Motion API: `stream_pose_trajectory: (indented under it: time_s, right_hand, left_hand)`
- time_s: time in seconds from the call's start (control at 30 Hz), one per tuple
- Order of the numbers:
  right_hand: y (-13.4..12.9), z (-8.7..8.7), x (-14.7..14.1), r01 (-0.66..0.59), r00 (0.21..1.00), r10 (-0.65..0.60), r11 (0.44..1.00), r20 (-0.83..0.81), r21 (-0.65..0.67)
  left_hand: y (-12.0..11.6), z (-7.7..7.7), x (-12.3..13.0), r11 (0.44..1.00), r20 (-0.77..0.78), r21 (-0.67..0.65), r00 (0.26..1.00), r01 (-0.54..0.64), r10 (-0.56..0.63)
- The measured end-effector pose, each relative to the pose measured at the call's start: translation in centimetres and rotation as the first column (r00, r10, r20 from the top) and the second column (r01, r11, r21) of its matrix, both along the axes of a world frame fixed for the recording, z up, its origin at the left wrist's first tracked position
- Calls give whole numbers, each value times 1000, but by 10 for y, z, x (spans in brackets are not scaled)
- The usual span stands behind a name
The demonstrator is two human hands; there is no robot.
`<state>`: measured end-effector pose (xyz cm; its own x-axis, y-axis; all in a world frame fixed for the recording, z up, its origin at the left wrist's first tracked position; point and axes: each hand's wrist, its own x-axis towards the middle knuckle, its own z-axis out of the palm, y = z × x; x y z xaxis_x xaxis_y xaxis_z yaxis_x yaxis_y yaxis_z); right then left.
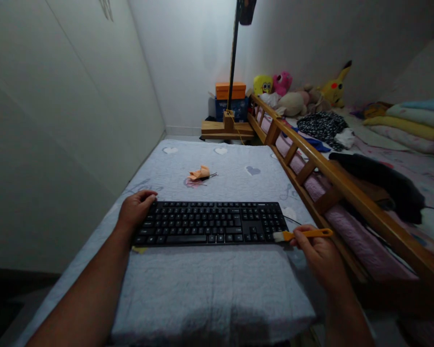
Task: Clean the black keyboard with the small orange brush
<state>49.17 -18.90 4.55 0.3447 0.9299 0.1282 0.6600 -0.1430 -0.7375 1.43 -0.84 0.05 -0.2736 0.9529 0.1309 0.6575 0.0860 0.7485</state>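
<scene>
A black full-size keyboard lies flat across the light blue heart-patterned cloth in front of me. My left hand grips its left end, with the thumb near the upper left corner and the other fingers partly hidden. In my right hand is a small brush with an orange-yellow handle, pinched between thumb and fingers. Its pale bristles reach the keys at the keyboard's lower right corner. A thin black cable leaves the keyboard's right side. Something small and yellow sticks out under the front left corner.
Beyond the keyboard, an orange cloth lies with thin metal tools and pinkish strands. A wooden bed rail borders the right side, with bedding and plush toys behind it. A pole on a wooden base and boxes stand at the back; a pale wall flanks the left.
</scene>
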Motion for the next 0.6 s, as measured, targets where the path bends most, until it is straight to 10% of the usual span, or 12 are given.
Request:
stream_pose_trajectory:
  time_s: [0.2,0.6]
  right_hand:
    - [-3,5,12,167,982,-168,986,83,22]
    - [21,3,-69,-57,984,77,990,-162,126]
  left_hand:
    - [0,-1,0,1000,9,9,1000,3,-3]
    - [0,-4,-2,1000,61,4,998,10,-10]
